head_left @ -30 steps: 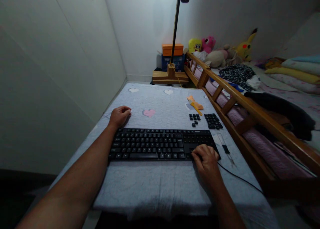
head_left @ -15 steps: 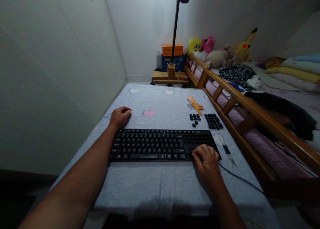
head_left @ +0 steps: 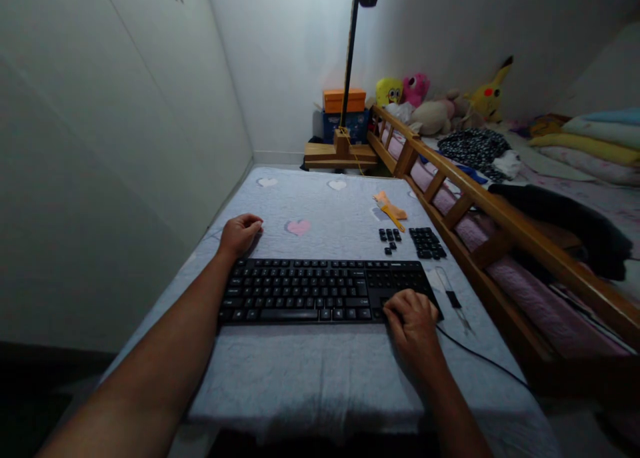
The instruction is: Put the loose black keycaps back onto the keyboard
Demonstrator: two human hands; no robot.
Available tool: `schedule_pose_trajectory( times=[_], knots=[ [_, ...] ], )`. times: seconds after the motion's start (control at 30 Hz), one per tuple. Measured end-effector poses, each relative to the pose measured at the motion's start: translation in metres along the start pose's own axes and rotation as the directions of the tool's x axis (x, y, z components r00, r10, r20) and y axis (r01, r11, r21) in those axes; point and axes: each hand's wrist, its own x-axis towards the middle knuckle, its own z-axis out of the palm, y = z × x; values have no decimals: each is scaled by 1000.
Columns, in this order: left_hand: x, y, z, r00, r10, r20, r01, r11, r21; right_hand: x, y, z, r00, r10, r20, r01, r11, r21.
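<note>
A black keyboard [head_left: 295, 291] lies across the cloth-covered table, its right end bare of many keycaps. My right hand [head_left: 411, 315] rests on that end with thumb and fingers pinched low over the arrow-key area; whatever is between the fingertips is hidden. My left hand [head_left: 241, 234] lies loosely curled on the cloth just beyond the keyboard's left end, and nothing shows in it. Loose black keycaps [head_left: 427, 243] stand in a block at the right, with a smaller group of keycaps [head_left: 390, 235] beside them. A wire keycap puller [head_left: 453, 299] lies right of the keyboard.
A yellow-handled brush [head_left: 393, 218] lies against an orange cloth [head_left: 391, 203] at the far right of the table. The keyboard's cable [head_left: 483, 356] runs off to the right. A wooden bed rail [head_left: 470, 195] borders the right side; a pale cabinet wall [head_left: 115, 145] stands on the left.
</note>
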Motion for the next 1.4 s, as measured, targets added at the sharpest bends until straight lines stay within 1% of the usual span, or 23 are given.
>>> schedule_pose_trajectory(
  times=[0.27,0.47,0.6,0.67,0.73,0.83,0.9,1.0,1.1,1.2,1.4],
  knots=[
    [-2,6,-1,1000,19,3,-19,1000,1,-1,1,2,1000,-2,-25,2,1000,14],
    [-2,5,-2,999,39,10,-39,999,0,-3,3,1,999,1,-37,1,999,39],
    [-1,3,-1,999,41,12,-41,999,-17,2,7,-8,1000,-4,-10,4,999,39],
    [0,2,-1,999,35,11,-34,999,-25,12,11,-18,1000,10,-8,-10,1000,22],
    [-1,2,0,1000,27,13,-27,999,-25,28,18,-31,1000,22,-11,-22,1000,6],
    [-2,4,-1,1000,16,15,-16,1000,-21,63,29,-46,999,44,-4,-44,998,-49],
    [-2,4,-1,1000,11,13,-11,1000,-25,88,37,-49,997,77,24,-75,993,-94],
    [-1,3,-1,1000,5,13,-4,1000,-28,120,44,-43,988,116,106,-100,984,-146],
    [0,0,0,1000,10,14,-10,999,-31,137,46,-31,967,161,197,-123,974,-192],
    [0,0,0,1000,14,18,-14,999,-32,141,46,-18,953,194,234,-140,963,-228],
    [-2,3,-1,1000,10,22,-9,1000,-18,139,51,-2,948,228,221,-172,953,-248]
  ],
)
